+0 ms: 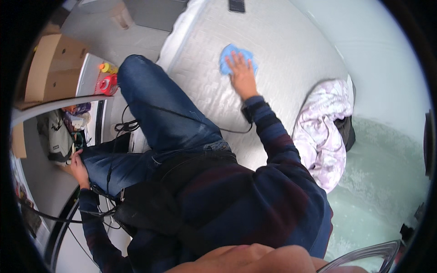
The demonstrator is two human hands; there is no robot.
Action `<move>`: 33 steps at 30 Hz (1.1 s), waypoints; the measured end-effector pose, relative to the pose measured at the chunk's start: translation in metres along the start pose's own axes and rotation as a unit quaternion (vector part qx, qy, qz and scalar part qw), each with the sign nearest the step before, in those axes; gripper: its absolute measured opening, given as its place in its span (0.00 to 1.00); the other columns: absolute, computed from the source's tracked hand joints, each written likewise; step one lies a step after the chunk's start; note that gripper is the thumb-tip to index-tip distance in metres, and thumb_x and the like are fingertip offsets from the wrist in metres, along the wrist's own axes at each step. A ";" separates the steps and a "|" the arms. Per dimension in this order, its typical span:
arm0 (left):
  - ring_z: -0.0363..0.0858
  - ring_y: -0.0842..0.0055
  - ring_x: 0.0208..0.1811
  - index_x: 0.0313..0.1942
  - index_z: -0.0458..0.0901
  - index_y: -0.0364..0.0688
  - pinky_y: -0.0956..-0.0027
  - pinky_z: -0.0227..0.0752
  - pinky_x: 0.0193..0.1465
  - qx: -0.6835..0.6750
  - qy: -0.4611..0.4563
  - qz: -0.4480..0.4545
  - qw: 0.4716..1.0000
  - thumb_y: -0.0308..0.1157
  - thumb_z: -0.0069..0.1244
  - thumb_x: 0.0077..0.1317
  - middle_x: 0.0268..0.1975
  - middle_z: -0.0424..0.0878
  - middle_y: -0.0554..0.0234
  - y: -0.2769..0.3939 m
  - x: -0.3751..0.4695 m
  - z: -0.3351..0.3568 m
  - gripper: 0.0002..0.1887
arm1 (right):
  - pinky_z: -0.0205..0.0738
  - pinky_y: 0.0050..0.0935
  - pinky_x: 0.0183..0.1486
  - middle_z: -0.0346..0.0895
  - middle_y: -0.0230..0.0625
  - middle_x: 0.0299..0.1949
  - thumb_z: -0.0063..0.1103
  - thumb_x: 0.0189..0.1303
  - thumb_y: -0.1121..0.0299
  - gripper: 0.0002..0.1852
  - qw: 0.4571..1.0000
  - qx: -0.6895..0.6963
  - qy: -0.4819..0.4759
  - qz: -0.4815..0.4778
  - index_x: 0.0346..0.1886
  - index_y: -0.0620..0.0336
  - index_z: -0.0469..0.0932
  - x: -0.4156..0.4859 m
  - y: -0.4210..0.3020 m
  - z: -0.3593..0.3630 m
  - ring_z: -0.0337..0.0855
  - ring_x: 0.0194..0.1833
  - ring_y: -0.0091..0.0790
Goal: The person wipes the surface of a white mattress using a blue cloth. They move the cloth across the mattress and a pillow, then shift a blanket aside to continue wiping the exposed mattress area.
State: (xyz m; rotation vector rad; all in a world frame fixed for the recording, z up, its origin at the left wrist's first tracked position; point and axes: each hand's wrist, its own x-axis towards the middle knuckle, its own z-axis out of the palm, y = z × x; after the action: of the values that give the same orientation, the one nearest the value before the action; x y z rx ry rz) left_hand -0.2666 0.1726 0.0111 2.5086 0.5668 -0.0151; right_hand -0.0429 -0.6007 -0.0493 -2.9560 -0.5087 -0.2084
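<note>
My right hand [243, 76] lies with its fingers spread on a crumpled light blue cloth [226, 58], pressing it flat against a pale quilted mattress [201, 44]. A black cable runs from near that wrist across my jeans. On the other side, my left hand [79, 169] rests at the knee of my bent leg; its fingers are partly hidden, and whether it grips anything does not show. My other knee is up at the mattress edge.
A dark phone [237, 5] lies at the mattress's far end. Bunched pink and white bedding [322, 136] is at the right, by the wall. On the left stand a cardboard box [54, 68], a red bottle [108, 85], a yellow bottle [108, 68] and a grey bag [59, 134].
</note>
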 end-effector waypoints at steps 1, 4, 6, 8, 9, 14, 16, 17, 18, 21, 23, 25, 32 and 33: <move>0.85 0.66 0.56 0.52 0.88 0.33 0.67 0.71 0.67 -0.005 -0.006 0.022 1.000 0.36 0.39 0.85 0.51 0.91 0.53 -0.001 -0.001 0.000 0.20 | 0.52 0.64 0.82 0.60 0.37 0.85 0.67 0.67 0.66 0.38 0.999 -0.016 0.038 0.034 0.81 0.39 0.69 -0.009 0.031 0.003 0.60 0.83 0.47; 0.85 0.64 0.59 0.52 0.87 0.33 0.65 0.70 0.70 0.007 -0.006 0.016 1.000 0.35 0.38 0.83 0.54 0.90 0.53 -0.004 -0.001 -0.001 0.20 | 0.52 0.67 0.81 0.61 0.39 0.85 0.60 0.74 0.60 0.33 0.978 -0.101 0.050 0.178 0.81 0.42 0.69 -0.044 0.141 0.003 0.60 0.83 0.51; 0.85 0.64 0.59 0.53 0.87 0.34 0.64 0.70 0.70 -0.003 -0.009 0.023 1.000 0.35 0.37 0.83 0.54 0.90 0.54 -0.007 -0.001 -0.001 0.20 | 0.53 0.69 0.79 0.61 0.42 0.84 0.56 0.77 0.55 0.31 0.949 -0.145 0.049 0.276 0.81 0.42 0.69 -0.078 0.209 -0.005 0.61 0.83 0.54; 0.84 0.65 0.58 0.53 0.87 0.34 0.64 0.70 0.70 -0.001 -0.009 0.018 1.000 0.35 0.37 0.84 0.54 0.90 0.55 -0.008 -0.002 -0.001 0.20 | 0.53 0.71 0.79 0.59 0.44 0.85 0.54 0.78 0.53 0.31 0.917 -0.155 0.036 0.366 0.82 0.42 0.68 -0.104 0.264 -0.012 0.59 0.83 0.56; 0.84 0.65 0.58 0.53 0.87 0.35 0.64 0.70 0.70 0.004 -0.010 0.014 1.000 0.35 0.37 0.84 0.54 0.90 0.55 -0.008 -0.002 -0.001 0.20 | 0.53 0.72 0.79 0.57 0.46 0.86 0.54 0.78 0.52 0.31 0.898 -0.147 0.015 0.414 0.82 0.41 0.67 -0.112 0.286 -0.014 0.58 0.83 0.57; 0.84 0.66 0.56 0.54 0.87 0.35 0.65 0.71 0.67 0.016 -0.020 -0.020 0.999 0.39 0.37 0.85 0.52 0.91 0.55 -0.008 0.007 -0.002 0.22 | 0.38 0.75 0.81 0.52 0.48 0.87 0.43 0.79 0.41 0.34 0.851 -0.112 0.075 0.507 0.83 0.41 0.66 -0.061 0.337 0.020 0.47 0.86 0.63; 0.84 0.66 0.55 0.54 0.87 0.34 0.65 0.71 0.66 0.023 -0.031 -0.037 0.999 0.39 0.37 0.85 0.52 0.91 0.54 -0.008 0.012 -0.001 0.22 | 0.35 0.75 0.82 0.52 0.48 0.87 0.42 0.80 0.40 0.34 0.866 -0.104 0.102 0.478 0.83 0.41 0.67 -0.028 0.337 0.032 0.46 0.86 0.64; 0.84 0.66 0.55 0.54 0.87 0.34 0.65 0.72 0.66 0.020 -0.035 -0.049 0.998 0.39 0.38 0.85 0.52 0.91 0.54 -0.008 0.015 -0.001 0.22 | 0.35 0.75 0.82 0.52 0.49 0.87 0.43 0.80 0.41 0.34 0.883 -0.099 0.116 0.445 0.83 0.41 0.67 -0.012 0.334 0.036 0.47 0.86 0.65; 0.85 0.66 0.53 0.53 0.87 0.33 0.64 0.73 0.64 0.024 -0.029 -0.038 0.999 0.41 0.39 0.84 0.51 0.91 0.53 -0.008 0.018 0.000 0.22 | 0.37 0.76 0.80 0.54 0.48 0.86 0.42 0.79 0.41 0.33 0.896 -0.114 0.135 0.408 0.82 0.39 0.68 0.008 0.327 0.041 0.50 0.85 0.64; 0.85 0.66 0.52 0.53 0.87 0.32 0.64 0.74 0.63 0.014 -0.024 -0.051 0.998 0.41 0.39 0.84 0.50 0.90 0.53 -0.003 0.026 0.003 0.23 | 0.46 0.77 0.78 0.58 0.45 0.85 0.43 0.79 0.42 0.31 0.926 -0.117 0.161 0.320 0.81 0.38 0.70 0.061 0.295 0.049 0.55 0.83 0.62; 0.85 0.66 0.51 0.53 0.86 0.32 0.64 0.74 0.61 0.041 -0.053 -0.028 0.997 0.42 0.40 0.84 0.49 0.91 0.53 0.006 0.032 0.005 0.22 | 0.44 0.74 0.80 0.51 0.51 0.87 0.45 0.81 0.43 0.34 0.941 -0.126 0.095 0.299 0.81 0.50 0.68 0.096 0.274 0.050 0.47 0.85 0.63; 0.85 0.65 0.50 0.54 0.86 0.32 0.64 0.75 0.60 0.074 -0.060 -0.039 0.995 0.42 0.41 0.84 0.48 0.90 0.52 0.018 0.037 0.008 0.22 | 0.45 0.73 0.81 0.51 0.53 0.87 0.45 0.81 0.43 0.34 0.953 -0.063 0.107 0.276 0.81 0.51 0.69 0.119 0.260 0.047 0.48 0.85 0.60; 0.87 0.57 0.50 0.55 0.84 0.33 0.62 0.75 0.60 0.142 -0.077 0.017 0.987 0.42 0.43 0.85 0.48 0.90 0.46 0.057 0.038 0.017 0.21 | 0.44 0.69 0.83 0.53 0.46 0.87 0.43 0.81 0.45 0.33 0.973 -0.025 0.099 0.209 0.83 0.46 0.66 0.154 0.307 0.052 0.53 0.84 0.59; 0.87 0.56 0.50 0.55 0.84 0.33 0.61 0.75 0.60 0.130 -0.082 0.029 0.988 0.42 0.43 0.85 0.48 0.90 0.46 0.060 0.036 0.017 0.20 | 0.44 0.69 0.83 0.55 0.46 0.86 0.44 0.81 0.46 0.32 0.974 -0.019 0.097 0.203 0.83 0.45 0.66 0.153 0.322 0.055 0.54 0.84 0.57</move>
State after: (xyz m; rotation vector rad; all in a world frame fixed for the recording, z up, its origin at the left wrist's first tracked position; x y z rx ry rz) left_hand -0.2081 0.1327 0.0232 2.7428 0.4473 -0.2882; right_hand 0.2159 -0.8439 -0.1139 -2.9483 0.1262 -0.4543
